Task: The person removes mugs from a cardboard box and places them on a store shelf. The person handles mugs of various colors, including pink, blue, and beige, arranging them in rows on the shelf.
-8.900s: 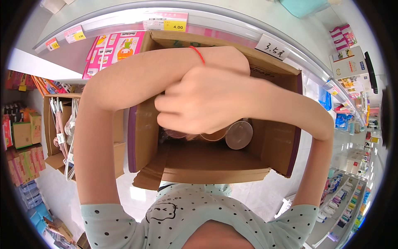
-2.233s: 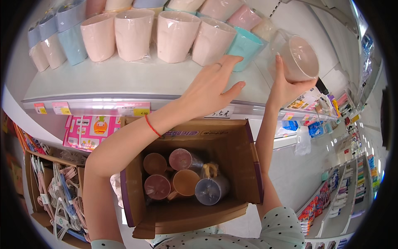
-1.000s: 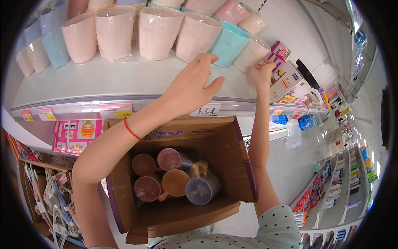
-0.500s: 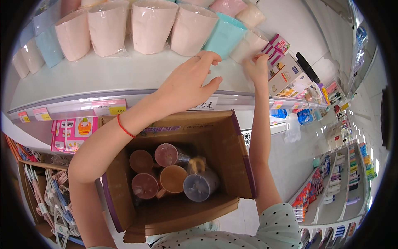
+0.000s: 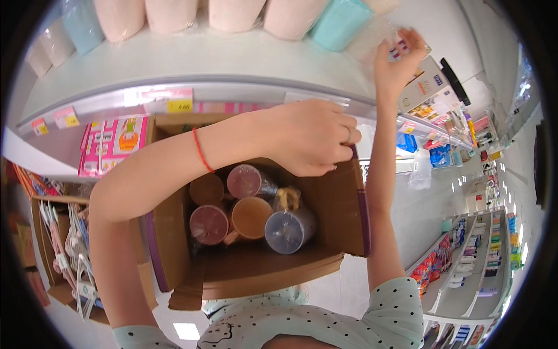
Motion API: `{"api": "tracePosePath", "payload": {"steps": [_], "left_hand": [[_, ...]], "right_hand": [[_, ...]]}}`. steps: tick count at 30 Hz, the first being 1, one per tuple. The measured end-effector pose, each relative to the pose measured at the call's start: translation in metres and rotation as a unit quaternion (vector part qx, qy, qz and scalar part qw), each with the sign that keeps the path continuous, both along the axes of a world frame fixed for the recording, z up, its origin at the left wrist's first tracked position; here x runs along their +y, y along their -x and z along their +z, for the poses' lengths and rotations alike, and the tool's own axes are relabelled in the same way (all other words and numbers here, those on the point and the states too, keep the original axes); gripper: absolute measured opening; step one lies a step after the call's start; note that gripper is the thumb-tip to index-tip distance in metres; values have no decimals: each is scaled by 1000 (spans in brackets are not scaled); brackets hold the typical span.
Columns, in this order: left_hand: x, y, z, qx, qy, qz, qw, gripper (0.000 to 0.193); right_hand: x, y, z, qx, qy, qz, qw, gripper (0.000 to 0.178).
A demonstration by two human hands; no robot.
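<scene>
- Right hand (image 5: pixel 396 71): released, fingers spread beside the film-wrapped pale cup (image 5: pixel 372 39) at the shelf's right end; contact unclear to us.
- Left hand (image 5: pixel 314 139): fingers bent over the back of the cardboard box (image 5: pixel 267 278). We cannot tell whether they grip its edge; nothing else shows in them.
- The box lies between the forearms, against the shelf (image 5: pixel 203 64); we judge the left arm helps steady it.
- Inside stand mugs, including an orange mug (image 5: pixel 251 216) and a blue mug (image 5: pixel 283 234) in film, probably wrapped against scratches.
- The pale cup stands next to the teal cup (image 5: pixel 342 24); we take the row along the shelf as display order.
- Labels: a pink-and-yellow price tag (image 5: pixel 168 102) on the shelf edge, a cartoon figure on the pink package (image 5: pixel 116 142), and print on the white carton (image 5: pixel 423 86); wording left unrecorded.
</scene>
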State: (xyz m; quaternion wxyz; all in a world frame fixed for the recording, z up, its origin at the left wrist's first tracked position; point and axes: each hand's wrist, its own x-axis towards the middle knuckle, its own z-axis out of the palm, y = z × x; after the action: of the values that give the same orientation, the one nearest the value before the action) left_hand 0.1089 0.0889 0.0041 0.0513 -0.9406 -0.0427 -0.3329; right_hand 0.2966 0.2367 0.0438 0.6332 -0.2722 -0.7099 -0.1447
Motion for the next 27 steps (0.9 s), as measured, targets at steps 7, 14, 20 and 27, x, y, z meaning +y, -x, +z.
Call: {"api": "tracePosePath", "payload": {"steps": [7, 14, 20, 27], "left_hand": [[-11, 0, -8, 301, 382, 41, 873, 40], [6, 8, -33, 548, 445, 112, 699, 91], [6, -5, -35, 556, 463, -4, 691, 80], [-11, -14, -74, 439, 245, -10, 865, 33]], "right_hand": [[-93, 15, -11, 1, 55, 232, 971, 23], [-162, 17, -39, -196, 466, 450, 736, 22], [-148, 13, -47, -213, 605, 296, 708, 11], [-144, 15, -51, -277, 563, 304, 717, 13]]}}
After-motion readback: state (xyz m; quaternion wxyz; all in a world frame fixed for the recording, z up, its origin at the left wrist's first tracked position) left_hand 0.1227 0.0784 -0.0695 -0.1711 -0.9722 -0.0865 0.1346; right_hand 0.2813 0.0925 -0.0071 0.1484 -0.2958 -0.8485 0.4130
